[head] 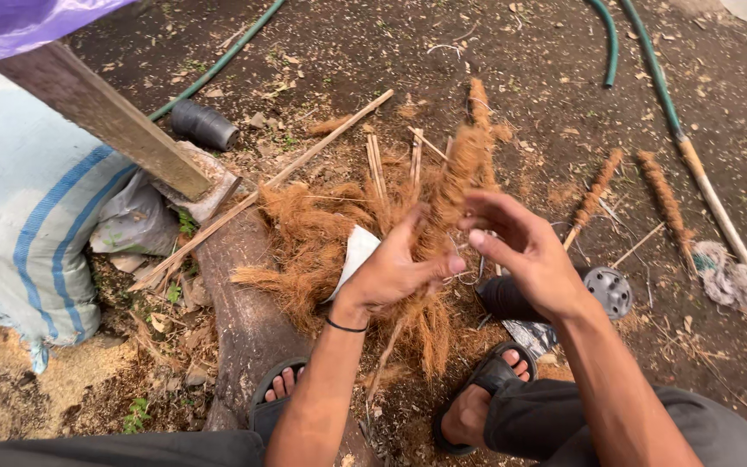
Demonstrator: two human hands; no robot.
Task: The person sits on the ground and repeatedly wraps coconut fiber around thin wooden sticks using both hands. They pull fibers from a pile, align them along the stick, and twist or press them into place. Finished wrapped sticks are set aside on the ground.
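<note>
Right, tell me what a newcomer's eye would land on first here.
First, the two hands at centre: the left hand grips a stick wrapped in brown coconut fibre, the right hand open beside it. Beneath them lies a heap of loose fibre on the dirt. At left, a blue-striped white sack sits under a slanting wooden plank.

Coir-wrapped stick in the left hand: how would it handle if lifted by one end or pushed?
The fibre-wrapped stick in the left hand probably stays fairly stiff, given its thin core. It looks light. Loose brown strands would likely shed or flex. The right hand is open beside it.
</note>
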